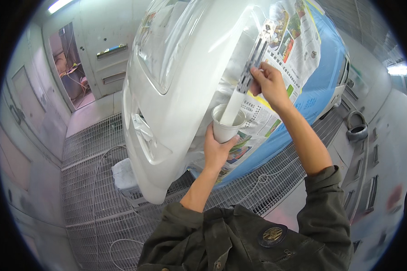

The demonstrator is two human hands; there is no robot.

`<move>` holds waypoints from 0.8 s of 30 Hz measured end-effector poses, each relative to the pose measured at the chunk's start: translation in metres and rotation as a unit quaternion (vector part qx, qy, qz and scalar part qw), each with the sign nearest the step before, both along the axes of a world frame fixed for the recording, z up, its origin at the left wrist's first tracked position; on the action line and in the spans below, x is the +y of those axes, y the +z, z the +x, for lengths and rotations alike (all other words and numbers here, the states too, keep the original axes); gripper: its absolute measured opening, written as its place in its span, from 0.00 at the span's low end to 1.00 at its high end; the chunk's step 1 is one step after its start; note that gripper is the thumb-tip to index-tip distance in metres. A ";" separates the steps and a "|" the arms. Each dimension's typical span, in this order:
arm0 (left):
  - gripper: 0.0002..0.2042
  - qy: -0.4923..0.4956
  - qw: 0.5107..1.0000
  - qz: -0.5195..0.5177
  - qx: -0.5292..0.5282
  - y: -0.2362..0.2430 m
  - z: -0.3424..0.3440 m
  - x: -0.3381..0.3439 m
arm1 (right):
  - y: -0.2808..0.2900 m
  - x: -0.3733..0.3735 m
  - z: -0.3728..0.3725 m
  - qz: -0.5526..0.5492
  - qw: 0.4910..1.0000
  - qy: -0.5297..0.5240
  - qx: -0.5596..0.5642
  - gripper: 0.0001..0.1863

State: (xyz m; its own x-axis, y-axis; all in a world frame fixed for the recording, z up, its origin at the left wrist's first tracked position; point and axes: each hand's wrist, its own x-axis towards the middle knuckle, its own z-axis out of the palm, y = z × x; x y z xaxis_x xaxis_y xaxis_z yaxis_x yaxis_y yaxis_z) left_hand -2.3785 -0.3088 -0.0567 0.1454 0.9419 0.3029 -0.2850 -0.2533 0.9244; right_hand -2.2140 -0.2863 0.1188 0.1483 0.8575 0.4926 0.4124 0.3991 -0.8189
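My left hand point(218, 151) grips a white cup point(224, 133) with pale contents, held in front of the car's front end. A long flat stick point(259, 49) with dark markings stands tilted in the cup, its lower part coated white or pale. My right hand point(269, 83) pinches the stick partway up, above the cup's rim. Behind both hands, the white bumper and front panel point(176, 113) meet masking of printed newspaper point(298, 54), yellow tape and blue plastic sheet point(321, 86), with clear film over parts of the car.
A metal grate floor point(90, 180) with hoses runs around the car. A wrapped pale block point(126, 178) lies below the bumper. Pale booth walls point(27, 113) surround it, with an opening point(70, 63) at the back left. Dark round objects point(357, 126) lie on the right.
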 end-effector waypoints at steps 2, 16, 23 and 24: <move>0.37 -0.015 0.999 -0.025 -0.024 0.006 -0.001 -0.003 | 0.013 0.010 0.008 0.000 1.000 0.002 0.014 0.13; 0.31 -0.037 0.998 -0.011 -0.045 -0.009 0.004 0.005 | 0.031 0.043 0.025 0.016 0.998 0.056 0.017 0.15; 0.31 -0.037 0.998 -0.012 -0.057 0.004 0.004 0.000 | 0.043 0.046 0.024 0.028 0.996 0.078 -0.009 0.15; 0.31 -0.031 0.998 -0.006 -0.056 0.002 0.004 0.001 | 0.043 0.047 0.022 0.029 0.996 0.083 -0.013 0.15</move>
